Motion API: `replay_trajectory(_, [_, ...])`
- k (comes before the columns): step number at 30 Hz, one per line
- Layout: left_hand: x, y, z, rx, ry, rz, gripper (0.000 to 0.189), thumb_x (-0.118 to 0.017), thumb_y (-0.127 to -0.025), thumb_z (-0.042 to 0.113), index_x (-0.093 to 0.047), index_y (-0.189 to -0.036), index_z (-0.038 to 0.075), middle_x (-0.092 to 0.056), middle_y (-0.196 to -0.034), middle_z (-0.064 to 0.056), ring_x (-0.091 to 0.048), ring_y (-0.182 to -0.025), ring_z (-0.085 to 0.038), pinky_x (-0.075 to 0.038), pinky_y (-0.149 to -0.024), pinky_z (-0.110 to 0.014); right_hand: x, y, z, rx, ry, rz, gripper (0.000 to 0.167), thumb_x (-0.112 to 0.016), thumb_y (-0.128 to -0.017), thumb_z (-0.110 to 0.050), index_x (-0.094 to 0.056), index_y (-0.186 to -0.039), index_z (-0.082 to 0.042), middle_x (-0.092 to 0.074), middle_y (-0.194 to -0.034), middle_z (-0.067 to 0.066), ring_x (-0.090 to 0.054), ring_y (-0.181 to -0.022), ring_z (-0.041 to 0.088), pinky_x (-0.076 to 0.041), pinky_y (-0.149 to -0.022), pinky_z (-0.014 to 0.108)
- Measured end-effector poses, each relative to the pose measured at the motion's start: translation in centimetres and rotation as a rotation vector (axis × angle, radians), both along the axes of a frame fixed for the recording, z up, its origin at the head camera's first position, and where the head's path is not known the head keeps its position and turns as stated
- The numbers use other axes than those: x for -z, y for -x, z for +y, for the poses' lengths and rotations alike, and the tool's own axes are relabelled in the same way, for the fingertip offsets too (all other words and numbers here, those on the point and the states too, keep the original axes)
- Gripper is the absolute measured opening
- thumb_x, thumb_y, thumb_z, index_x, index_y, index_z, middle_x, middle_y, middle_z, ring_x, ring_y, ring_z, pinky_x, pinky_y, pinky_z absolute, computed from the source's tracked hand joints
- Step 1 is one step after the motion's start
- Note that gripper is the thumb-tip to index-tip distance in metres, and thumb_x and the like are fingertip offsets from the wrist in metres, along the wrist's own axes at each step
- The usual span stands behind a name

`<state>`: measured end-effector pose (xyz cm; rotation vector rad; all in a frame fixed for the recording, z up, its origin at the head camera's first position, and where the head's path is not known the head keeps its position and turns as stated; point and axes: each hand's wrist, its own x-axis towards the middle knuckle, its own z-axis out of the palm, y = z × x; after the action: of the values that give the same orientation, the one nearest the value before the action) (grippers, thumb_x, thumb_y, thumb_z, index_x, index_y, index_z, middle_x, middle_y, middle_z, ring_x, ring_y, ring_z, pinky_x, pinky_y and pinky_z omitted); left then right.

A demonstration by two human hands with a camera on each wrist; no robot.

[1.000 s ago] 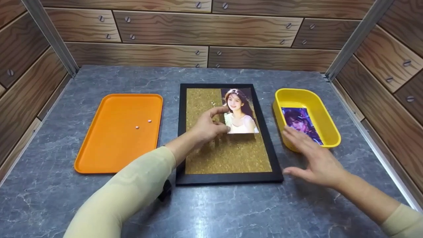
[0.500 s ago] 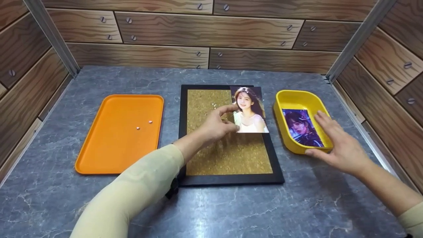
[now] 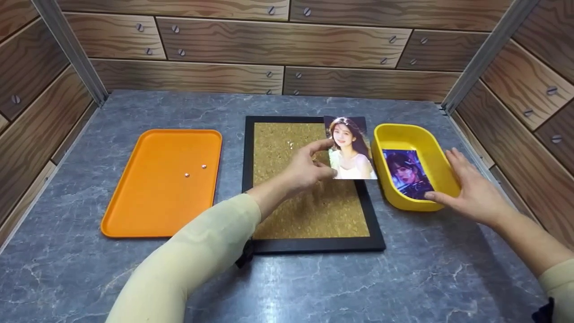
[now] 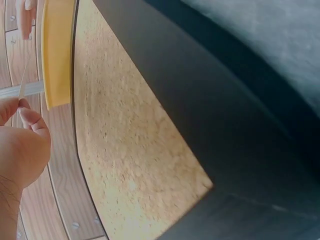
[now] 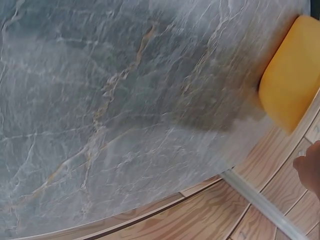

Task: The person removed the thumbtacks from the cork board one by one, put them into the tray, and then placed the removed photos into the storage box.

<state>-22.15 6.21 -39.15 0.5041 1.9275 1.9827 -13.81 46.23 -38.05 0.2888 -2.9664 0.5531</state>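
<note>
My left hand (image 3: 307, 168) pinches the left edge of a photo print (image 3: 352, 150) of a person in a white top, held above the right side of a black-framed cork board (image 3: 309, 220). The photo's right edge comes close to a yellow bin (image 3: 390, 197). Inside that bin lies a second, purple-toned picture (image 3: 407, 174). My right hand (image 3: 477, 193) is at the bin's near right corner, fingers extended along the right rim and thumb spread over the near end. In the left wrist view the photo (image 4: 25, 72) shows edge-on between thumb and fingers.
An orange tray (image 3: 157, 188) with two small silvery pins (image 3: 187, 175) lies left of the board. A few small shiny pieces (image 3: 290, 144) sit on the cork. Wood-patterned walls (image 3: 224, 40) enclose the grey marbled table (image 3: 314, 287) at the back and sides.
The left hand has carried the photo rightward from over the cork to past the frame's right border. My right hand has moved from the bin's near left corner to its right side.
</note>
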Motion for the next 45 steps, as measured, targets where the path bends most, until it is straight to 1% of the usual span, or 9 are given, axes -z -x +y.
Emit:
replay_trajectory(3, [-0.1, 0.1, 0.4, -0.008, 0.005, 0.005, 0.083, -0.076, -0.084, -0.017, -0.05, -0.157, 0.01, -0.054, -0.15, -0.005, -0.067, -0.076, -0.014, -0.06, -0.073, -0.04, 0.2, 0.3, 0.6, 0.016, -0.027, -0.056, 0.119, -0.082, -0.09, -0.049, -0.008, -0.169, 0.0, -0.007, -0.173, 0.03, -0.013, -0.154, 0.058, -0.016, -0.116, 0.079])
replay_trajectory(8, [-0.4, 0.2, 1.1, -0.004, -0.011, 0.006, 0.087, -0.075, -0.083, -0.019, -0.046, -0.16, 0.009, -0.053, -0.152, -0.009, -0.07, -0.079, -0.02, -0.061, -0.074, -0.033, 0.5, 0.7, 1.4, 0.02, -0.052, -0.128, 0.12, -0.079, -0.093, -0.052, -0.001, -0.168, 0.001, -0.004, -0.172, 0.033, -0.013, -0.152, 0.062, -0.017, -0.115, 0.08])
replay_trajectory(13, [-0.5, 0.3, 1.8, 0.005, -0.01, 0.0, 0.091, -0.073, -0.083, -0.02, -0.04, -0.163, 0.008, -0.049, -0.157, -0.011, -0.073, -0.086, -0.026, -0.061, -0.076, -0.028, 0.9, 1.0, 1.9, 0.011, -0.049, -0.166, 0.122, -0.079, -0.092, -0.051, 0.0, -0.167, 0.004, -0.004, -0.169, 0.037, -0.015, -0.15, 0.064, -0.018, -0.116, 0.078])
replay_trajectory(19, [-0.3, 0.5, 2.4, 0.021, -0.015, 0.006, 0.094, -0.074, -0.083, -0.019, -0.037, -0.165, 0.01, -0.05, -0.156, -0.011, -0.071, -0.082, -0.022, -0.06, -0.07, -0.03, 1.3, 1.4, 2.2, -0.016, -0.025, -0.183, 0.12, -0.079, -0.093, -0.046, 0.0, -0.166, 0.007, -0.009, -0.166, 0.042, -0.021, -0.145, 0.068, -0.023, -0.115, 0.078])
replay_trajectory(24, [-0.3, 0.7, 3.0, 0.042, -0.025, 0.004, 0.098, -0.074, -0.082, -0.02, -0.035, -0.166, 0.013, -0.05, -0.156, -0.011, -0.07, -0.08, -0.021, -0.058, -0.061, -0.034, 1.5, 1.5, 2.1, -0.013, -0.052, -0.214, 0.116, -0.075, -0.096, -0.047, 0.002, -0.166, 0.007, -0.012, -0.163, 0.045, -0.026, -0.142, 0.07, -0.026, -0.113, 0.078])
replay_trajectory(31, [-0.3, 1.0, 4.2, 0.068, -0.057, -0.023, 0.102, -0.074, -0.083, -0.022, -0.032, -0.168, 0.016, -0.046, -0.161, -0.009, -0.066, -0.074, -0.017, -0.053, -0.057, -0.027, 1.8, 1.3, 2.2, -0.004, -0.064, -0.237, 0.114, -0.068, -0.1, -0.049, 0.009, -0.165, 0.004, -0.017, -0.158, 0.05, -0.033, -0.135, 0.073, -0.029, -0.11, 0.079])
replay_trajectory(35, [-0.2, 1.2, 5.3, 0.076, -0.079, -0.024, 0.102, -0.074, -0.082, -0.021, -0.033, -0.168, 0.016, -0.047, -0.16, -0.01, -0.068, -0.074, -0.019, -0.051, -0.052, -0.025, 2.1, 1.1, 2.4, 0.006, -0.066, -0.255, 0.112, -0.065, -0.102, -0.049, 0.011, -0.165, 0.004, -0.018, -0.156, 0.052, -0.035, -0.132, 0.074, -0.03, -0.109, 0.081])
replay_trajectory(41, [-0.2, 1.5, 6.8, 0.076, -0.091, -0.015, 0.1, -0.075, -0.082, -0.021, -0.035, -0.167, 0.014, -0.051, -0.157, -0.011, -0.067, -0.072, -0.018, -0.053, -0.059, -0.025, 2.4, 1.0, 2.7, -0.005, -0.055, -0.239, 0.111, -0.066, -0.103, -0.045, 0.012, -0.164, 0.005, -0.019, -0.153, 0.053, -0.036, -0.13, 0.075, -0.031, -0.108, 0.08])
replay_trajectory(45, [-0.4, 1.5, 7.5, 0.076, -0.084, -0.013, 0.098, -0.076, -0.083, -0.019, -0.036, -0.166, 0.015, -0.052, -0.156, -0.01, -0.068, -0.073, -0.016, -0.054, -0.064, -0.029, 2.5, 0.9, 2.9, -0.007, -0.051, -0.236, 0.112, -0.066, -0.103, -0.046, 0.012, -0.164, 0.004, -0.02, -0.153, 0.054, -0.037, -0.129, 0.075, -0.032, -0.107, 0.081])
